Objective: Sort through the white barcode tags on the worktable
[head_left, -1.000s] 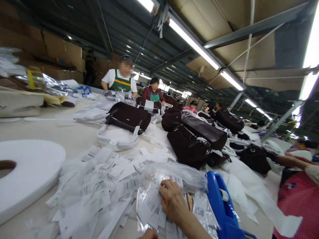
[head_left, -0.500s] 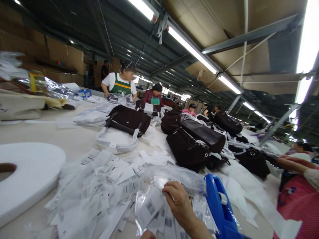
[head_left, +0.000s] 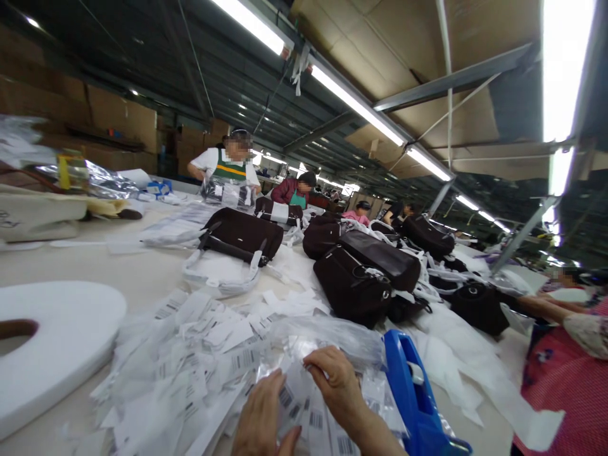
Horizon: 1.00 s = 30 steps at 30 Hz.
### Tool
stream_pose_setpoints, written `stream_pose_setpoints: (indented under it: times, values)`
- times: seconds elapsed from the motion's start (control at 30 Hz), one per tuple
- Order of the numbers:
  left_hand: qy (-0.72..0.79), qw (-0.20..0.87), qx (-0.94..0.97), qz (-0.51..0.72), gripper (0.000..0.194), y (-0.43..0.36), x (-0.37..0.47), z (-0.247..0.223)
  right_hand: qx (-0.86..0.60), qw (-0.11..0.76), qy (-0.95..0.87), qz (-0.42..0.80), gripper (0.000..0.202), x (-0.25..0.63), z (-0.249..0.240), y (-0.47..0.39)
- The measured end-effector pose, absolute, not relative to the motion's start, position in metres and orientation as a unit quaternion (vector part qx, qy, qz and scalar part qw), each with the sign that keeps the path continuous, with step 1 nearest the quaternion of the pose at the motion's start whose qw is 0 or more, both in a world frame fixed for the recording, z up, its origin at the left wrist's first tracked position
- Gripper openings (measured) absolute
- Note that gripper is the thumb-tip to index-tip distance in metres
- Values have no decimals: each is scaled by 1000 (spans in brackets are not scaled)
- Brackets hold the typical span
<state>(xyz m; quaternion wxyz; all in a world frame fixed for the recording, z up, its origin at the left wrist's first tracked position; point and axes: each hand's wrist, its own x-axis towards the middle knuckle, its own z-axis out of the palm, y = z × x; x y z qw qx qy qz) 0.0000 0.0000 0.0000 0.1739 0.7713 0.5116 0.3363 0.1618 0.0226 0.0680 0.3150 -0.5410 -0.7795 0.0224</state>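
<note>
My left hand (head_left: pixel 260 421) and my right hand (head_left: pixel 336 387) meet at the near edge of the table over a clear plastic bag (head_left: pixel 327 335) that holds white barcode tags (head_left: pixel 311 423). The right fingers pinch the bag's film and the tags inside; the left fingers lie flat on the tags beside them. A loose heap of several more barcode tags (head_left: pixel 190 354) spreads to the left. A blue tape dispenser (head_left: pixel 413 399) stands just right of my right hand.
A big white foam roll (head_left: pixel 57 342) lies at the left. Dark brown handbags (head_left: pixel 354 288) and white dust bags (head_left: pixel 218 269) cover the long table (head_left: pixel 137 259). Several other people work along the far side; a person's arm (head_left: pixel 560 313) reaches in at the right.
My left hand has come up into view and settled on the tags next to my right hand. The right hand kept its grip on the bag.
</note>
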Motion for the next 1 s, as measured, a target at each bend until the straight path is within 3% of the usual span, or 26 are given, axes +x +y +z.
stream_pose_setpoints:
  times: [0.1, 0.33, 0.5, 0.6, 0.7, 0.73, 0.87, 0.93, 1.0]
  values:
    - [539, 159, 772, 296, 61, 15, 14, 12, -544, 322, -775, 22, 17, 162, 67, 24]
    - [575, 162, 763, 245, 47, 20, 21, 32, -564, 317, -761, 28, 23, 166, 57, 30]
    - [601, 179, 747, 221, 47, 16, 9, 43, -575, 329, -748, 33, 52, 169, 50, 17]
    - [606, 194, 740, 217, 48, 11, 2, 51, -579, 370, -725, 47, 46, 167, 50, -2]
    - [605, 204, 738, 220, 46, 5, -4, 58, -579, 439, -659, 193, 20, 159, 47, -20]
    - [604, 212, 736, 222, 44, 3, -6, 61, -580, 452, -630, 252, 21, 154, 44, -24]
    - [603, 255, 722, 223, 39, -5, -12, 69, -576, 452, -469, 493, 57, 127, 34, -27]
    - [609, 256, 719, 216, 40, -10, -14, 70, -531, 449, -283, 661, 62, 112, 33, -22]
    - [610, 236, 724, 220, 44, -17, -18, 67, -479, 450, -150, 739, 58, 102, 35, -15]
